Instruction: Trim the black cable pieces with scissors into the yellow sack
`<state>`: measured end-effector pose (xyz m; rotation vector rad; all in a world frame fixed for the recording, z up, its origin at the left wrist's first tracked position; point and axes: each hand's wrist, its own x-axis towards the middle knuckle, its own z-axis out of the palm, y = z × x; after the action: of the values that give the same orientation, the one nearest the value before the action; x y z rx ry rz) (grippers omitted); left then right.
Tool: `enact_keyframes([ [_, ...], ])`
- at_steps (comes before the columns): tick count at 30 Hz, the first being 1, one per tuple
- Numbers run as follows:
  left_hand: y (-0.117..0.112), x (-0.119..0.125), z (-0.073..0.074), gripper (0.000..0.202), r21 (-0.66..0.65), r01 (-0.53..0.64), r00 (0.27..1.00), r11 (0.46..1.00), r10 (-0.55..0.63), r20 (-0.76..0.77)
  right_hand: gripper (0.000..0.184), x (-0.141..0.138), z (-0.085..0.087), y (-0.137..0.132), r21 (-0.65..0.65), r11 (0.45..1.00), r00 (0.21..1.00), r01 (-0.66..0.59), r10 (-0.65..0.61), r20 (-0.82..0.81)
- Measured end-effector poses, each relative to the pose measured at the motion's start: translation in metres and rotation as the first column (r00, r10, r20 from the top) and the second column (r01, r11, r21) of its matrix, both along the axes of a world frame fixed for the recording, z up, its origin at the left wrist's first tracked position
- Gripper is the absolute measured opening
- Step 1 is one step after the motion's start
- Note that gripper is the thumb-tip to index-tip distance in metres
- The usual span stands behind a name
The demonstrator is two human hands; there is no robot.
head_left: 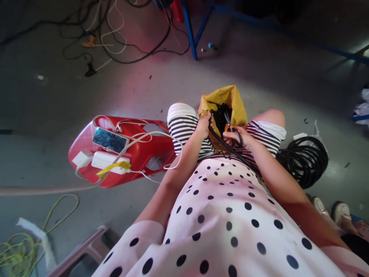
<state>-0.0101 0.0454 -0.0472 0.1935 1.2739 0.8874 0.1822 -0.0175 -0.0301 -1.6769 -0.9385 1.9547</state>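
My left hand (204,125) is closed around the end of a thick black cable (221,142), above a yellow bag (238,102). From there the cable runs down to the right across my lap. In my right hand (240,136) is a pair of scissors (228,120) with dark blades and orange-and-black handles, their tips pointing up over the bag. The bag stands open between my knees, with a tangle of black scraps (221,115) inside. Part of the scissor handles is hidden by my fingers.
To the left, a red stool (150,150) carries a phone (110,140), a white power strip (111,161) and cords. A coil of black cable (305,159) lies at right. Loose cables (115,38) and a blue metal frame (190,30) are ahead; yellow-green cord (20,250) lies lower left.
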Motion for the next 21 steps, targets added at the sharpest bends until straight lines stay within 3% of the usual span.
enact_keyframes([
  [3, 0.003, 0.005, 0.014, 0.022, 0.045, -0.136, 0.985, 0.99, 0.131, 0.11, 0.068, -0.007, 0.017, -0.032, 0.06, 0.998, 1.0, 0.023, -0.023, -0.002],
  [7, -0.008, 0.022, 0.044, 0.022, 0.09, -0.179, 0.984, 0.98, 0.177, 0.02, 0.064, -0.02, 0.021, -0.048, 0.275, 0.958, 0.981, 0.085, -0.128, 0.143],
  [9, -0.018, 0.026, 0.058, 0.02, 0.126, -0.129, 0.989, 0.984, 0.137, -0.057, 0.067, -0.02, 0.018, -0.044, 0.31, 0.944, 0.979, 0.114, -0.159, 0.125],
  [13, -0.032, 0.021, 0.075, 0.019, 0.202, 0.087, 0.992, 0.976, -0.067, -0.104, 0.079, -0.006, 0.014, -0.03, 0.29, 0.951, 0.986, 0.108, -0.14, 0.093],
  [17, -0.038, 0.015, 0.078, 0.016, 0.243, 0.194, 0.976, 0.95, -0.162, -0.143, 0.083, 0.005, 0.017, -0.023, 0.294, 0.955, 0.993, 0.026, -0.059, 0.102],
  [21, -0.04, 0.015, 0.071, 0.009, 0.275, 0.251, 0.959, 0.928, -0.2, -0.2, 0.081, 0.004, 0.023, -0.019, 0.309, 0.95, 0.982, -0.036, -0.024, 0.188],
])
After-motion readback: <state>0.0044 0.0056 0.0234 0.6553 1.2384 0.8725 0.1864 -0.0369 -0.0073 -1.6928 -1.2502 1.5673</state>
